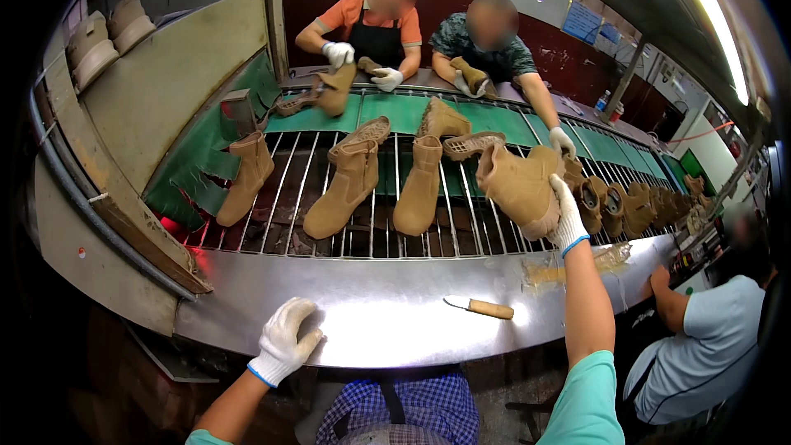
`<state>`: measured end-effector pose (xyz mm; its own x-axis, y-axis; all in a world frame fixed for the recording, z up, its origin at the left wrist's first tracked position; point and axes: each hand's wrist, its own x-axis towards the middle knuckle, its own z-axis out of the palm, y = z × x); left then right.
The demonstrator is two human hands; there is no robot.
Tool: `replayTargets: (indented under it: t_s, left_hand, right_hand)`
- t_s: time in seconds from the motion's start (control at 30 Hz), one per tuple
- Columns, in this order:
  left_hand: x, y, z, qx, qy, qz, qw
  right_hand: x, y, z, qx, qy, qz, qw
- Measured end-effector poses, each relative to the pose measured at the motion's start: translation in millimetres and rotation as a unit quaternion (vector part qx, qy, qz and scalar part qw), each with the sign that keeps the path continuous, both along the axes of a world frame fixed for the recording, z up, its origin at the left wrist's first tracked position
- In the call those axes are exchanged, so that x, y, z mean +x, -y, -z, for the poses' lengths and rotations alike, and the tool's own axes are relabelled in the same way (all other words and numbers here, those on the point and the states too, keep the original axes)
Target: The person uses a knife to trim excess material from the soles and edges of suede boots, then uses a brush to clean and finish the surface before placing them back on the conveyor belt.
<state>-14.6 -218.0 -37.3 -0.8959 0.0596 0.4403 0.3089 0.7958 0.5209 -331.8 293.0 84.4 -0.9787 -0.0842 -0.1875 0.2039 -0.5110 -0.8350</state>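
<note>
A gloved right hand [568, 221] clasped a tan boot [517, 188] — the left hand [284, 339], empty, fingers loosely parted, overhung a metal counter [387, 288].

Boots [344, 191] over ten, own hands [284, 339] two, knife [486, 307] one, co-workers [704, 342] three.

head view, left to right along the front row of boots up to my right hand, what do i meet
leftmost standing boot → second standing boot → third standing boot → tilted tan boot → gloved right hand holding that tilted boot
</note>
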Motion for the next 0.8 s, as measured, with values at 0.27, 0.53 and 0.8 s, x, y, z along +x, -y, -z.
replayTargets:
  t_s: [0.27,0.53,0.8]
  left_hand:
    - [-110,65,-24,0.016,-0.055,-0.087,0.995]
    - [-356,110,-15,-0.186,0.003,-0.085,0.979]
    - [-488,107,53,-0.291,0.136,-0.027,0.947]
  right_hand:
    - [-73,57,72,0.809,-0.268,0.059,0.519]
    - [-200,153,67,0.798,-0.272,-0.021,0.538]
    - [-274,189,170,0.833,-0.258,0.013,0.489]
